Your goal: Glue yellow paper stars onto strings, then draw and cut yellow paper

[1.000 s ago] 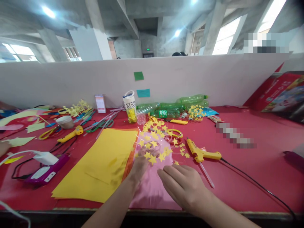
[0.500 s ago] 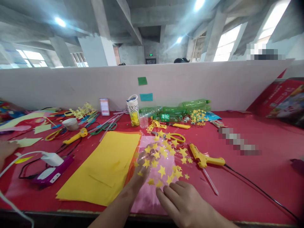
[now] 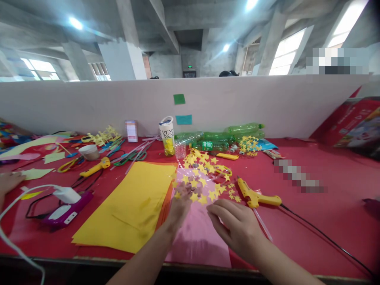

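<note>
A cluster of yellow stars (image 3: 202, 200) on see-through strands spreads over a pink sheet (image 3: 204, 237). My left hand (image 3: 185, 198) is closed among the strands and holds the star cluster; stars and clear material partly cover its fingers. At the cluster's near right edge, my right hand (image 3: 233, 221) has its fingers bent together toward the thumb; whatever lies at the fingertips is too small to make out. Just right of the stars rests a yellow glue gun (image 3: 257, 196) with a clear glue stick. Yellow-handled scissors (image 3: 224, 171) lie partly under the stars.
Yellow sheets (image 3: 124, 209) are stacked left of the pink sheet. Green bottles (image 3: 243, 130), a white cup (image 3: 167, 132) and a yellow cutter (image 3: 227, 156) stand or lie behind. At left are a purple power strip (image 3: 69, 209), another glue gun (image 3: 95, 168) and another person's hand (image 3: 10, 182).
My left hand has moved the star cluster farther away, uncovering more of the pink sheet. My right hand has shifted up and right, its fingers now curled in more toward the thumb.
</note>
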A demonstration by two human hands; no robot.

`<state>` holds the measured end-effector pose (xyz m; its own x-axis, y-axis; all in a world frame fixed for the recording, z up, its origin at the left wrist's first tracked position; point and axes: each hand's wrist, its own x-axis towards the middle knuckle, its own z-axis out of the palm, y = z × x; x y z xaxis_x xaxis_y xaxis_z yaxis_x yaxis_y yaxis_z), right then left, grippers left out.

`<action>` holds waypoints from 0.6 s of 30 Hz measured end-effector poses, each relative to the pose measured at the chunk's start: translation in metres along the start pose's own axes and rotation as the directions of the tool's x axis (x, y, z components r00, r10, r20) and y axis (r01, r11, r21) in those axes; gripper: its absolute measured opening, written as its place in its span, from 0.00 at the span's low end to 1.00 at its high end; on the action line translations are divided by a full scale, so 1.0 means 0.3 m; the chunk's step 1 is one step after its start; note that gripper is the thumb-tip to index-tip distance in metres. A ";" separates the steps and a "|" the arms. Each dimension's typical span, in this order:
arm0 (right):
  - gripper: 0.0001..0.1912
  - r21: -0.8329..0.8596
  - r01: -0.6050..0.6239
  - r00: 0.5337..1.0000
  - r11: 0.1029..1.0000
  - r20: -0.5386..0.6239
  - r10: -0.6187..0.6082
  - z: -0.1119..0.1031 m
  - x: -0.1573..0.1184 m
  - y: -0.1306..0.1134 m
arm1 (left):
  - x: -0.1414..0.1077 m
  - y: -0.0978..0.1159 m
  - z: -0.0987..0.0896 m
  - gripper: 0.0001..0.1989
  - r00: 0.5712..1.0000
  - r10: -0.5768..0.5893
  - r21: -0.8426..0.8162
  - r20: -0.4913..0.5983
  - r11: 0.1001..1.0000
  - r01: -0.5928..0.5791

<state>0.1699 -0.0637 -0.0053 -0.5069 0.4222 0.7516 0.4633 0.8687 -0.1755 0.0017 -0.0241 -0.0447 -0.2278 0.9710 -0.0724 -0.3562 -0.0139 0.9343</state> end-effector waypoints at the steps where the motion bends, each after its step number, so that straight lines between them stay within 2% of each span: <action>1: 0.07 0.018 -0.012 1.000 1.000 0.004 0.012 0.002 0.000 -0.001 | -0.002 0.006 0.004 0.14 1.000 0.020 0.022 -0.002 1.000 -0.020; 5: 0.07 0.051 -0.034 0.999 0.998 0.017 0.033 0.012 -0.003 -0.007 | -0.024 0.033 0.019 0.16 0.996 0.090 0.100 -0.002 0.991 -0.089; 10: 0.08 0.073 -0.053 0.998 0.996 0.022 0.052 0.006 0.003 -0.013 | -0.037 0.048 0.024 0.14 0.995 0.098 0.180 0.017 0.979 -0.099; 15: 0.09 0.122 -0.032 0.999 0.992 0.000 0.032 -0.016 0.009 -0.018 | -0.021 0.021 0.014 0.14 0.994 0.048 0.096 0.098 0.994 -0.058; 18: 0.10 0.165 -0.018 0.999 0.986 -0.028 0.023 -0.026 0.014 -0.016 | -0.022 0.004 0.006 0.19 0.996 0.038 0.079 0.076 0.996 -0.044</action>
<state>0.1712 -0.0682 0.0038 -0.4761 0.4343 0.7647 0.3460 0.8919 -0.2911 0.0045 -0.0300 -0.0425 -0.1716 0.9851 -0.0100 -0.2732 -0.0378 0.9612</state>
